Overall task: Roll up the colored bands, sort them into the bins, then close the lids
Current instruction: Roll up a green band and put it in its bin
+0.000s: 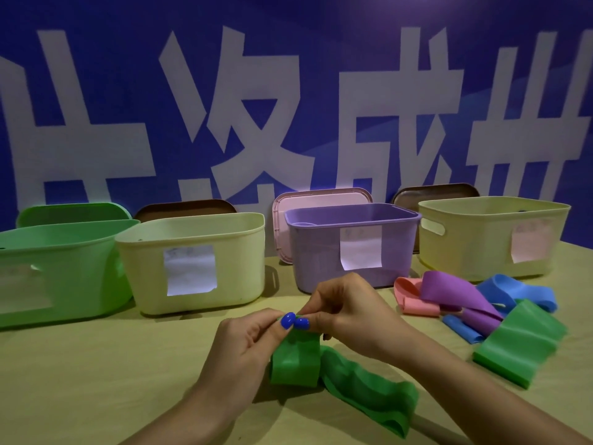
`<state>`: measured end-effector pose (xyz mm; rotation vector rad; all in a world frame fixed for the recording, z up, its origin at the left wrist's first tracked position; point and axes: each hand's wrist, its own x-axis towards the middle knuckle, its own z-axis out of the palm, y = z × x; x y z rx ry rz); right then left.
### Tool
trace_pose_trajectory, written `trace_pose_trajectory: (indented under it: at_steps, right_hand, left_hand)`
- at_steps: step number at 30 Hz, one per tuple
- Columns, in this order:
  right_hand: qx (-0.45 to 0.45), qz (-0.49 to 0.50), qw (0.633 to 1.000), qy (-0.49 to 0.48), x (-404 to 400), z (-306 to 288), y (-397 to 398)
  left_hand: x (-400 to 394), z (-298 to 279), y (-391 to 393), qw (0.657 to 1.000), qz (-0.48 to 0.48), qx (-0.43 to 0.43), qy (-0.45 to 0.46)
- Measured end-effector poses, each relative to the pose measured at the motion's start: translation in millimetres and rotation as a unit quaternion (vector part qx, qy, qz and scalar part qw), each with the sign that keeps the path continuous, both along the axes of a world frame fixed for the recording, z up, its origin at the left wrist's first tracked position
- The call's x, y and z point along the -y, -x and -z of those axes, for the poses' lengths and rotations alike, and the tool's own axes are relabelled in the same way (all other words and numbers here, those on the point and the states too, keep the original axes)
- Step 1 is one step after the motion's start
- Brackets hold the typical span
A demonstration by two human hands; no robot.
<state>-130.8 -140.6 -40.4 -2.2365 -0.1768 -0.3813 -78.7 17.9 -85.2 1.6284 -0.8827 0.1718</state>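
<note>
Right now I see both hands meeting over the table point(96, 380): the left hand point(247, 345) and the right hand point(349, 313) each pinch the top end of a green band point(353, 380) between thumb and fingertips, its long tail trailing down to the right across the cloth. Just beside my right wrist lies a loose pile: a second green band point(519, 342), a blue band point(516, 292), a purple band point(455, 295) and a pink band point(410, 300), overlapping. Behind stand four open bins: green bin point(64, 271), pale yellow bin point(192, 261), purple bin point(353, 245), second yellow bin point(487, 236). Lids point(321, 197) lean behind them, I think against the blue banner point(288, 91).
</note>
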Motion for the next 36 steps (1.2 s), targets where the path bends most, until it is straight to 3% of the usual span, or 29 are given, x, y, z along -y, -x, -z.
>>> trace_pose_trajectory:
  at_steps: [8,17,36]
  right_hand:
    - [-0.014,0.017,0.999,0.029,-2,-1,-2]
    - [-0.017,-0.009,0.999,-0.035,10,8,-11]
    - [-0.042,-0.024,0.999,0.022,7,15,-10]
  left_hand:
    - [6,3,1,0.999,-0.014,-0.033,0.026]
    - [7,8,-7,0.993,0.036,-0.107,0.026]
    - [7,12,-14,0.996,-0.004,-0.089,0.007]
